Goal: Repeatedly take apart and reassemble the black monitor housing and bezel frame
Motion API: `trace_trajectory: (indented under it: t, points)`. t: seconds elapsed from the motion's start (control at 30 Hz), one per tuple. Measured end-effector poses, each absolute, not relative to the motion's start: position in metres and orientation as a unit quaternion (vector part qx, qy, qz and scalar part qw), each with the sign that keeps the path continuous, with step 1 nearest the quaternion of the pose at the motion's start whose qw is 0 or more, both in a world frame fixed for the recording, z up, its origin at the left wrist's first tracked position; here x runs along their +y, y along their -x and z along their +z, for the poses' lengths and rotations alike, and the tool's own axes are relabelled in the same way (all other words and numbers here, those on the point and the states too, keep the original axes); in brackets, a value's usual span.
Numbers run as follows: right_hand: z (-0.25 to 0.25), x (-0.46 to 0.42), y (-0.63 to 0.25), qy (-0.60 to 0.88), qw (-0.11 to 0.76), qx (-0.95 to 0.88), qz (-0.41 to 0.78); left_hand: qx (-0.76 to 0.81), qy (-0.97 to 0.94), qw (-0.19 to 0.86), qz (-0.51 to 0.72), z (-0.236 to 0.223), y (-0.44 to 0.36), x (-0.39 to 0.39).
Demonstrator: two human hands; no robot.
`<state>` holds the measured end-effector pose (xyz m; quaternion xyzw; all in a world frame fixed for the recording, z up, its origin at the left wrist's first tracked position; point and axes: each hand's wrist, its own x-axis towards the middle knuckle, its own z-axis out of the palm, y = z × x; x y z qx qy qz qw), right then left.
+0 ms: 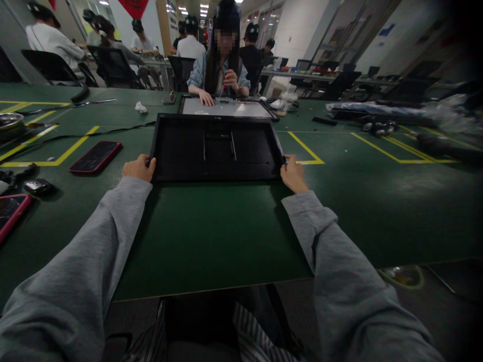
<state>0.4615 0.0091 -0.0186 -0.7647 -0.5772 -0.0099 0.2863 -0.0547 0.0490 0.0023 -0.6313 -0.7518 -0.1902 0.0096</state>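
Note:
A flat black monitor back panel [217,148] lies on the green table [211,231] in front of me. My left hand [139,168] grips its near left corner, fingers curled over the edge. My right hand [293,174] holds the near right corner the same way. Both arms wear grey sleeves and reach straight forward.
A red-cased phone [95,156] lies left of the panel, another phone [11,211] at the far left edge. Across the table a person works on a white-faced screen panel [226,107] with a screwdriver. Yellow tape lines mark the table. Cables and tools lie at the right.

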Motion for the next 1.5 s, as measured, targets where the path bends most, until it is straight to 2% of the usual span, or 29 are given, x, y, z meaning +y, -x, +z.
trace_trajectory:
  t: [0.5, 0.77, 1.17, 1.5]
  points:
    - [-0.021, 0.011, -0.463, 0.756, 0.292, -0.585, -0.023, -0.757, 0.629, 0.062, -0.167, 0.001, 0.051, 0.048]
    - [-0.020, 0.010, -0.462, 0.764, 0.278, -0.582, -0.026, -0.753, 0.636, 0.040, -0.163, 0.004, 0.053, 0.050]
    - [-0.017, 0.006, -0.461, 0.738, 0.264, -0.616, -0.083, -0.719, 0.650, 0.092, -0.229, 0.004, 0.050, 0.041]
    - [-0.010, 0.004, -0.458, 0.741, 0.289, -0.598, -0.100, -0.706, 0.649, 0.083, -0.272, 0.011, 0.044, 0.034]
